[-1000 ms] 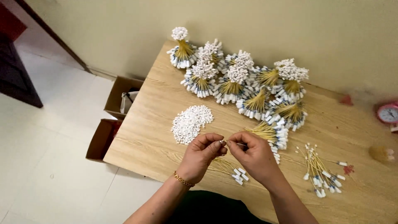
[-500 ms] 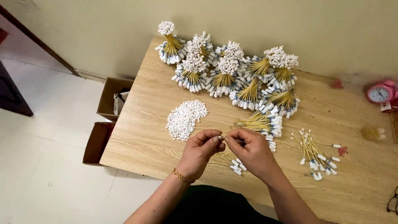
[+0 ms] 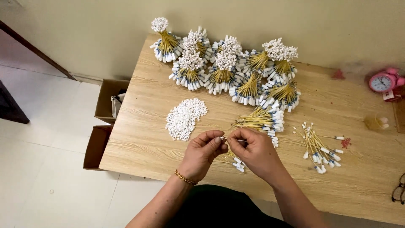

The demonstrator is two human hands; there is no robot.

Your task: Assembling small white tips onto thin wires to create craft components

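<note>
My left hand (image 3: 203, 153) and my right hand (image 3: 255, 153) meet over the near edge of the wooden table (image 3: 139, 126). Their fingertips pinch a thin yellow wire (image 3: 236, 140) with a small white cap at its left end. Just below the hands lie a few loose wires (image 3: 235, 162) with white and blue ends. A heap of small white caps (image 3: 184, 118) sits left of the hands. An untied bunch of yellow wires (image 3: 259, 119) lies just beyond my right hand.
Several tied wire bundles (image 3: 228, 67) stand along the back by the wall. Loose capped wires (image 3: 318, 145) lie at right. A pink alarm clock (image 3: 382, 81) and glasses (image 3: 398, 192) sit at far right. Two cardboard boxes (image 3: 107, 99) rest on the floor, left.
The view has shifted slightly, so the table sits lower in the picture. Both hands stay pinched together on the wire, with the white cap now at its tip.
</note>
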